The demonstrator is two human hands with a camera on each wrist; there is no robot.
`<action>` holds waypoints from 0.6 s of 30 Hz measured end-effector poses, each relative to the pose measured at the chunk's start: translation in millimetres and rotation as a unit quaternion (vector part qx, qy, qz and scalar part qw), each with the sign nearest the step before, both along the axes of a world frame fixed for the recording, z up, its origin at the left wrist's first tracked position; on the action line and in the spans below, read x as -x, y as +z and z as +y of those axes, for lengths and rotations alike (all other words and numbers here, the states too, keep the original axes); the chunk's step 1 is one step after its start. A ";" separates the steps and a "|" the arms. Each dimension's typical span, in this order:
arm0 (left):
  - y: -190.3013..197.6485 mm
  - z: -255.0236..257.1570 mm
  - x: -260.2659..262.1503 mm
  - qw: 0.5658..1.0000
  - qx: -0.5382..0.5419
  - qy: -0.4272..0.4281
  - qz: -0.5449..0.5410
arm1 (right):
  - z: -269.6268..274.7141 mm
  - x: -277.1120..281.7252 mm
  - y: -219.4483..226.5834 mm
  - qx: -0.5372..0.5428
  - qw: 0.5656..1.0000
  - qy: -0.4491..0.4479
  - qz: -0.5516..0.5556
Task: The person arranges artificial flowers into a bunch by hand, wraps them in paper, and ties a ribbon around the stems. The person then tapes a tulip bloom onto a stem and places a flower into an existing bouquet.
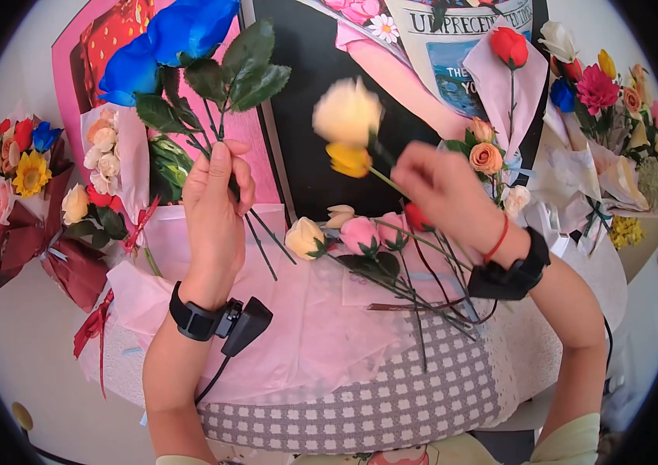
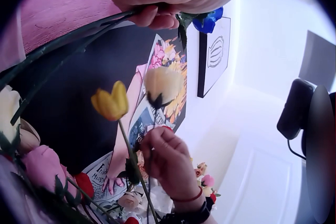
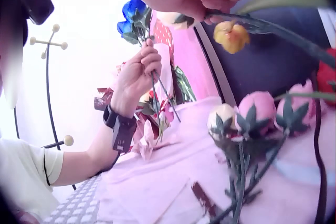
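Observation:
My left hand (image 1: 219,194) grips the dark stems of blue roses (image 1: 189,31), blooms upward; the roses (image 3: 134,11) also show in the right wrist view. The raised right hand (image 1: 449,194) pinches the stem of a cream rose (image 1: 347,112), blurred in the head view. Close to that hand is a yellow tulip (image 1: 349,160); its stem passes by the fingers, and I cannot tell if they hold it. Below the hands lie a cream rose (image 1: 306,237), pink roses (image 1: 360,235) and a red bloom (image 1: 418,217), with stems toward the lower right.
Pink wrapping paper (image 1: 290,341) covers part of the checked cloth (image 1: 360,411). Wrapped bouquets stand at the left (image 1: 50,240) and right (image 1: 616,155). A black panel (image 1: 313,62) lies behind the hands. A dark cord (image 1: 441,283) runs among the loose stems.

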State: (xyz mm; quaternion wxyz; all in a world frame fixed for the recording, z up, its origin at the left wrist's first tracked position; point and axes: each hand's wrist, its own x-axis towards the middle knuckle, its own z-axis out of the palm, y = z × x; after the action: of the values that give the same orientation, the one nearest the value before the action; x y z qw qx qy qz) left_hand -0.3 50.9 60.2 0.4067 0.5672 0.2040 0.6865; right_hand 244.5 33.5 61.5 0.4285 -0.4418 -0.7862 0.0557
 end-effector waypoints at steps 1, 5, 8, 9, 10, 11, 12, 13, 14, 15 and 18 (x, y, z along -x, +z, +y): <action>-0.2 1.0 1.0 1.000 -0.012 -0.003 -0.001 | 2.3 0.8 9.3 -0.034 0.998 -0.007 0.048; 2.4 1.4 5.6 0.999 -0.032 0.012 -0.011 | 15.1 7.6 26.9 -0.040 0.986 0.063 0.148; 5.8 1.4 5.4 0.998 -0.038 0.021 -0.034 | 20.9 23.2 0.9 0.107 0.986 0.112 0.063; 7.0 1.3 5.8 0.997 -0.035 0.038 -0.054 | 15.7 29.3 -10.7 0.124 0.986 0.116 0.001; 7.6 1.5 7.6 0.997 -0.037 0.041 -0.055 | 10.6 34.5 -22.6 0.119 0.984 0.123 -0.044; 7.3 1.7 9.6 0.998 -0.037 0.029 -0.045 | 7.0 38.9 -33.6 0.115 0.981 0.131 -0.090; 6.6 1.7 11.4 0.999 -0.038 0.017 -0.035 | 6.7 40.2 -44.1 0.115 0.980 0.134 -0.093; 5.6 1.9 11.8 0.998 -0.037 0.020 -0.036 | 5.9 41.0 -52.6 0.088 0.978 0.117 -0.146; 4.9 2.5 10.7 0.999 -0.034 0.020 -0.034 | 6.8 40.9 -59.1 0.061 0.973 0.099 -0.198; 4.3 3.1 9.7 0.999 -0.031 0.018 -0.031 | 9.1 40.1 -64.1 0.061 0.973 0.100 -0.198; 2.6 4.2 9.3 0.999 -0.031 0.009 -0.030 | 7.8 41.8 -65.5 0.104 0.963 0.063 -0.241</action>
State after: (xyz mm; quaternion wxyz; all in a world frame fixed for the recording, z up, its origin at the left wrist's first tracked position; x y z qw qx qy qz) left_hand -9.6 55.0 62.8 0.3887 0.5571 0.1751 0.7127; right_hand 202.6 41.3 -4.0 0.1742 -0.4337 -0.8823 0.0557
